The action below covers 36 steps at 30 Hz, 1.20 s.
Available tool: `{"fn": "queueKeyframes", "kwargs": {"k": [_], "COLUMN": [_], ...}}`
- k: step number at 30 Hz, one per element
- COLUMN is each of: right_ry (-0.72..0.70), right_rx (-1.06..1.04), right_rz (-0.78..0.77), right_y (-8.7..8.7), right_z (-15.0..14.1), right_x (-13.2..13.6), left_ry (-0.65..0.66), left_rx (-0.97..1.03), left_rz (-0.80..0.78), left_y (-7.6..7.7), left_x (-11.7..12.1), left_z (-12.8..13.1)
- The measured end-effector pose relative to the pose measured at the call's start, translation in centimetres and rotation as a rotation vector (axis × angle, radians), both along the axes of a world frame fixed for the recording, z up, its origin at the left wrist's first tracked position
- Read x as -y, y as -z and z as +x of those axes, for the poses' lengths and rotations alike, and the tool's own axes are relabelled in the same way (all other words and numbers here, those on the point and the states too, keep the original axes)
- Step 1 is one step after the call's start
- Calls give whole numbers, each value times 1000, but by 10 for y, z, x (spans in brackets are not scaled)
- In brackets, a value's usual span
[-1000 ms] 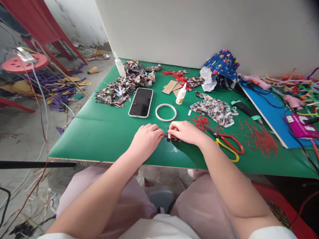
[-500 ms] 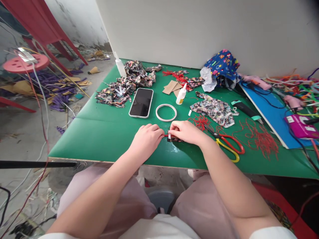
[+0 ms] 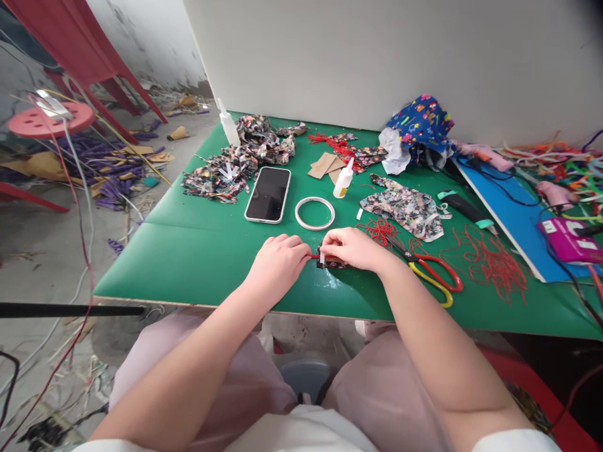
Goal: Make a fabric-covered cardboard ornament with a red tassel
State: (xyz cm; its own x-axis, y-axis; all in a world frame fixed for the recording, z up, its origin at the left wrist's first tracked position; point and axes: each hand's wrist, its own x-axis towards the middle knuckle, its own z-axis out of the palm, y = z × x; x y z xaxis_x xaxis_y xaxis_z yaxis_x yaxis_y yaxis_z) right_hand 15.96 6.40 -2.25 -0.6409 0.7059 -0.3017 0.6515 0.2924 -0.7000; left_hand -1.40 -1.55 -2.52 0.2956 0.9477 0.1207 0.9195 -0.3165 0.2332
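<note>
Both hands rest close together on the green table (image 3: 188,251) near its front edge. My left hand (image 3: 279,265) is curled, its fingertips pinching the end of a red cord (image 3: 314,256). My right hand (image 3: 354,248) is closed over a small dark patterned fabric piece (image 3: 330,263) with a white strip at its left end. The cord runs between the two hands. Most of the fabric piece is hidden under my right fingers.
Red-and-yellow scissors (image 3: 431,271) and loose red cord (image 3: 490,263) lie right of my hands. Behind them sit a white ring (image 3: 315,213), a phone (image 3: 268,194), a small glue bottle (image 3: 344,178), patterned fabric scraps (image 3: 235,166) and a blue board (image 3: 509,207).
</note>
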Motion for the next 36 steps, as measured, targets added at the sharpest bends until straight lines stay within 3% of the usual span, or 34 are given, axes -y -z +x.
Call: {"fn": "queueKeyframes", "kwargs": {"k": [19,27,36], "right_ry": [11,6,8], "right_rx": [27,34,42], "right_rz": [129,141,166], "right_y": [-4,-5,-7], "right_z": [-3,-3,-4], "right_x": [5,5,7], "left_ry": [4,177,201], "left_rx": [-69,-65,-119], "left_rz": [72,114,44], "left_y": [-4,-7,-6], "left_x": [4,10,10], "left_z": [-1,9,11]}}
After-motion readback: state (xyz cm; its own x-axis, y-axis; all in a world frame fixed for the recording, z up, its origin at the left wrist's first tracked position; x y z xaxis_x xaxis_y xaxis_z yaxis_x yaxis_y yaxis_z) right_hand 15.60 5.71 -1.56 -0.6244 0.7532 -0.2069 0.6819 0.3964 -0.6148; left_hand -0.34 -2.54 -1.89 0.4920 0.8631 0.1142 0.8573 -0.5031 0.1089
